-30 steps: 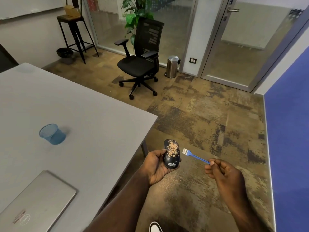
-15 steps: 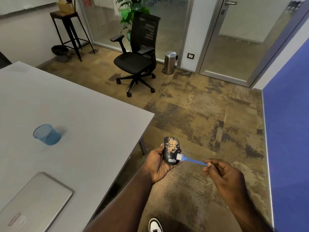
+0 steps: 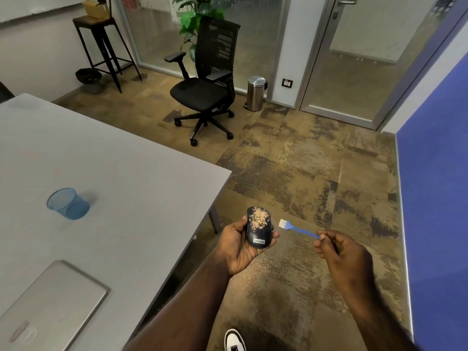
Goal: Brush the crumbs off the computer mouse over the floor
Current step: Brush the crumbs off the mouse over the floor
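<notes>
Beside the grey surface [image 3: 114,173], over the patterned floor [image 3: 291,178], the left hand [image 3: 240,247] cups the dark computer mouse [image 3: 258,228], crumbs [image 3: 259,220] scattered on its top. The right hand [image 3: 339,249] pinches a small blue brush [image 3: 297,228], bristles just beside the mouse, not touching.

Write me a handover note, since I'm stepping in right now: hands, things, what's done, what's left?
Left hand: cradles the mouse, top up, over the floor beside the table corner.
Right hand: fingers pinch the blue brush by its handle end; bristles beside the mouse, not touching.
Done: some crumbs lie on the carpet below.
Left: crumbs cover the mouse's upper half; brush them off.
</notes>
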### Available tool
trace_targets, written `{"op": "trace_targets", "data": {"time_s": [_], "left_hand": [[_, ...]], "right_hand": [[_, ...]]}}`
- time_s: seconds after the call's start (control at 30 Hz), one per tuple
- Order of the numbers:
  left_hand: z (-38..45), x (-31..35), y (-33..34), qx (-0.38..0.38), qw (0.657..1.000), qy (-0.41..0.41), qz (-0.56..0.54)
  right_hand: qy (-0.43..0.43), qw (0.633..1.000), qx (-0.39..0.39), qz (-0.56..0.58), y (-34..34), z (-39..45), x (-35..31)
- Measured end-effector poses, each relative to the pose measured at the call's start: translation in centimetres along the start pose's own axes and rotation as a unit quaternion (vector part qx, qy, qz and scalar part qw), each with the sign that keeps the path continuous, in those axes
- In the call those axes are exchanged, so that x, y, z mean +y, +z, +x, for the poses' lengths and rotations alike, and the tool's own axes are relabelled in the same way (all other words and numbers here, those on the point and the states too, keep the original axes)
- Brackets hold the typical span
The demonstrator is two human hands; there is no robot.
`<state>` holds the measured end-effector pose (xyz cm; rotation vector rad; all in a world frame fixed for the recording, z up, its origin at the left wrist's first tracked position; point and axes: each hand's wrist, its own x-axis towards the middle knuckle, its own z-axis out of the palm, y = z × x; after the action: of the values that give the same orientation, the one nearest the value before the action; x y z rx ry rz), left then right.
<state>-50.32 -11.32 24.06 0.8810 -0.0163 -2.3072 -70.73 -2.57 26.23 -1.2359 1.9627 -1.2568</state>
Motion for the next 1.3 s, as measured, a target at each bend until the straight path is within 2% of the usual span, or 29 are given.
{"op": "trace_targets", "data": {"time_s": [0.17,0.3,0.4,0.47,0.57,0.67,0.83,0.97,1.13,1.23,1.3], "left_hand": [[-0.2,0.2,0.0,0.002,1.0,0.015,-0.014],[-0.5,0.3,0.1,0.001,1.0,0.004,0.005],[-0.4,0.4,0.3,0.008,1.0,0.019,0.002],[-0.3,0.3,0.4,0.011,1.0,0.017,-0.009],[-0.3,0.2,0.7,0.015,1.0,0.017,0.004],[-0.5,0.2,0.7,0.012,1.0,0.008,0.013],[-0.5,0.1,0.8,0.015,1.0,0.021,0.001],[-0.6,0.1,0.7,0.023,1.0,0.01,0.005],[-0.7,0.1,0.7,0.022,1.0,0.012,0.003],[-0.9,0.0,0.8,0.02,1.0,0.002,0.002],[-1.0,-0.1,0.8,0.016,1.0,0.003,0.008]], "right_hand": [[-0.018,0.998,-0.052,0.009,0.4,-0.2,-0.1],[-0.015,1.0,-0.01,0.018,-0.4,0.7,-0.3],[-0.065,0.993,-0.094,0.044,-0.4,0.0,-1.1],[-0.095,0.985,-0.146,0.017,0.2,-0.9,-1.7],[-0.104,0.99,-0.093,-0.035,0.3,-0.5,-1.9],[-0.106,0.994,-0.031,-0.025,-0.6,0.0,-2.0],[-0.138,0.986,-0.09,-0.038,-0.1,-0.9,-1.9],[-0.075,0.996,-0.013,-0.047,-0.6,0.2,-1.2],[-0.091,0.993,-0.056,-0.041,-0.2,-0.2,-1.6],[-0.059,0.996,-0.013,-0.06,-0.1,0.5,-1.1],[-0.066,0.998,-0.007,-0.017,-0.3,0.7,-1.2]]}}
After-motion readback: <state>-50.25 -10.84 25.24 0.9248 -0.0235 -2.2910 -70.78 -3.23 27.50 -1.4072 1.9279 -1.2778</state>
